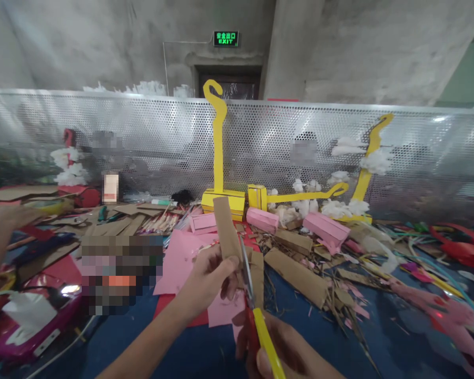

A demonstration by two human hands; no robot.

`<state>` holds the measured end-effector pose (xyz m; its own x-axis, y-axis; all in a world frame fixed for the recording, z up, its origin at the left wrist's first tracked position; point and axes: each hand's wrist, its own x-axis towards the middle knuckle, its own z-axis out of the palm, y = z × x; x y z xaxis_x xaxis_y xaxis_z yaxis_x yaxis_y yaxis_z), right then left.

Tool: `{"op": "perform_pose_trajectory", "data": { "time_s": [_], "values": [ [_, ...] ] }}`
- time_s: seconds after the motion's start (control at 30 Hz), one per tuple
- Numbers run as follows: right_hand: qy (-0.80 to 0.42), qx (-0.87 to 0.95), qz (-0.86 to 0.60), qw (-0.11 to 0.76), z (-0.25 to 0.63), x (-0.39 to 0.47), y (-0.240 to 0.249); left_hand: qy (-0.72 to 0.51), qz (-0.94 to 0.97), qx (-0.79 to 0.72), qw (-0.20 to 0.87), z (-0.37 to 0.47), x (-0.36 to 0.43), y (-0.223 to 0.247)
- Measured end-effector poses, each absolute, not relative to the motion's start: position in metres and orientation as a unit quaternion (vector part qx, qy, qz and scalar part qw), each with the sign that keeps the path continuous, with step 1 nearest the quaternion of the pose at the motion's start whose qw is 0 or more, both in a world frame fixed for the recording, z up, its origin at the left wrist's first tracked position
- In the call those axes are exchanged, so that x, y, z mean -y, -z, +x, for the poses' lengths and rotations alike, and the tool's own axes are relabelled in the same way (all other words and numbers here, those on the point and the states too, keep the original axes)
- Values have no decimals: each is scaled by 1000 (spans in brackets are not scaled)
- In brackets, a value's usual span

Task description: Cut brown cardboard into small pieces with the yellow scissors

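Near the middle, my left hand [215, 271] pinches a strip of brown cardboard [226, 223] that stands nearly upright. Below and to the right of it, my right hand [272, 345] is wrapped round scissors [264, 337] with yellow and red handles. The scissor blades point up along the right edge of the strip, and their tips are beside it. Behind the strip, pink paper [176, 260] lies on the blue table over some red sheets. Another cardboard piece [257, 273] lies just behind the blades.
Yellow hooked figures [218, 152] and pink boxes [326, 226] stand before a perforated metal screen [158, 137]. Cardboard scraps [298, 276] and twigs lie at right. A purple tissue box [43, 331] is at lower left, with another person's arm [0, 231] above it.
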<state>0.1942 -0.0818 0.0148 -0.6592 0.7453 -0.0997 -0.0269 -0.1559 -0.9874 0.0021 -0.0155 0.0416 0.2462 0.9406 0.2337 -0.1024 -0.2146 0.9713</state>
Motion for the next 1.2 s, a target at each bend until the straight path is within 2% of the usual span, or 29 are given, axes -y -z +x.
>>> {"op": "perform_pose_trajectory", "data": {
  "time_s": [0.23, 0.43, 0.67, 0.83, 0.9, 1.1, 1.2],
  "values": [
    [-706, 575, -283, 302, 188, 79, -7, -510, 600, -328, 522, 0, 15, -40],
    [-677, 567, -351, 312, 184, 80, 3, -491, 619, -314, 526, 2, 15, -33],
    [-649, 613, -299, 339, 188, 71, 6, -519, 569, -332, 545, 2, 14, -35],
    [-630, 635, -336, 293, 205, 79, -1, -520, 552, -296, 581, 0, 16, -37],
    [-611, 627, -360, 321, 207, 80, 2, -511, 555, -289, 589, 0, 16, -37],
    [-501, 598, -403, 479, 214, 53, 7, -491, 598, -322, 546, 1, 13, -38],
    [-436, 621, -407, 508, 225, 35, 2, -514, 581, -314, 547, 2, 14, -40]
  ]
}}
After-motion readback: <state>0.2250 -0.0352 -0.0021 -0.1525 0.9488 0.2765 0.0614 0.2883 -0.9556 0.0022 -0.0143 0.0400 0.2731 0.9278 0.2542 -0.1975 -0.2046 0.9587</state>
